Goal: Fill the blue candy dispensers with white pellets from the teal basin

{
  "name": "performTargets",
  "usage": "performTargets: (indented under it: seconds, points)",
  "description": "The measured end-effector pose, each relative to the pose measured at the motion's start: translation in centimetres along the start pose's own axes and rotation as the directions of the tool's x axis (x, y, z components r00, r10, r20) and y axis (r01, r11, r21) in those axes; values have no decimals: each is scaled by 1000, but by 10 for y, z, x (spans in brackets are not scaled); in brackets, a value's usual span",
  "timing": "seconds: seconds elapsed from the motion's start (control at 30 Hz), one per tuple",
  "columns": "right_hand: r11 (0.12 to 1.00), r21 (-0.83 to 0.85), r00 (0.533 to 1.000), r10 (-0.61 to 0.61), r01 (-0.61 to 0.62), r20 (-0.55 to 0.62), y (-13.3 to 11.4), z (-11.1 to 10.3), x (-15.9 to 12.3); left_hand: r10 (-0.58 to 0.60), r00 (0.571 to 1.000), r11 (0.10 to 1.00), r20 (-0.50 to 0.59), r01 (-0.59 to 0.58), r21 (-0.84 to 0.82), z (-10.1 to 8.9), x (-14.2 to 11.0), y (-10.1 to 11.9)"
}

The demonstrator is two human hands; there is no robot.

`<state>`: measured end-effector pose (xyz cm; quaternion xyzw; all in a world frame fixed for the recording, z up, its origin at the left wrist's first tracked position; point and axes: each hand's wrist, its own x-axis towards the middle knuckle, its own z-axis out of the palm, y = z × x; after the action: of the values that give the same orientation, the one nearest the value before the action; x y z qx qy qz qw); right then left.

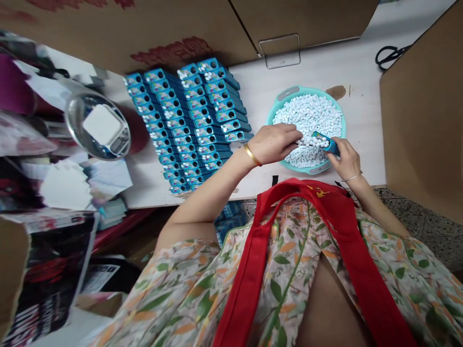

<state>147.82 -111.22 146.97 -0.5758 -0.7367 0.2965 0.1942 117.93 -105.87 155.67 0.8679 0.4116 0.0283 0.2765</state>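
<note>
A turquoise basin [343, 120] holds a heap of small white pellets [311, 108]. Above it, my left hand [277, 143] is closed on a small scoop-like tool, mostly hidden by my fingers and the pellets on it. That line of pellets [307, 140] reaches to the opening of a small blue box [334, 148]. My right hand [346, 160] grips this box at the basin's right side, tilted with its open end toward my left hand. White pellets show at the box's mouth.
Several rows of similar blue boxes [195, 113] stand left of the basin, pellets visible at some. Farther left, a digital scale [104, 126] sits in a metal bowl [77, 115]. Cardboard [202, 29] lines the back, another box [427, 115] the right. Black-handled scissors [388, 58] lie at the back right.
</note>
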Motion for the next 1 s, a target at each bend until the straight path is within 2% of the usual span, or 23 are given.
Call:
performTargets:
  seconds: [0.2, 0.37, 0.47, 0.53, 0.67, 0.73, 0.8, 0.87, 1.0]
  points:
    - [995, -75, 998, -60, 61, 18, 3, 6, 1, -21, 999, 987, 38, 15, 157, -19, 7, 28]
    - [986, -121, 993, -118, 117, -2, 8, 12, 3, -22, 1000, 967, 9, 19, 254, -22, 7, 52]
    - [983, -118, 990, -142, 141, -2, 12, 14, 4, -31, 999, 970, -31, 38, 242, -17, 2, 50]
    - [983, -106, 988, -152, 151, -5, 16, 15, 3, -71, 996, 974, -53, 80, 213, -10, -6, 36]
    - [991, -47, 990, -129, 127, -57, 24, 13, 2, -258, 960, 947, -105, 273, 168, 20, -25, -21]
    - [996, 4, 990, -90, 91, -107, 29, 10, 0, -366, 929, 914, -61, 371, 166, 45, -26, -49]
    - [997, 49, 987, -47, 55, -153, 34, 5, -1, -433, 901, 893, 22, 426, 149, 73, -16, -65]
    - [996, 88, 981, -10, 27, -193, 39, 1, -3, -446, 891, 894, 85, 439, 89, 102, 6, -65]
    - [983, 183, 966, 66, -20, -250, 44, -3, -9, -402, 909, 910, 108, 409, -60, 143, 55, -45]
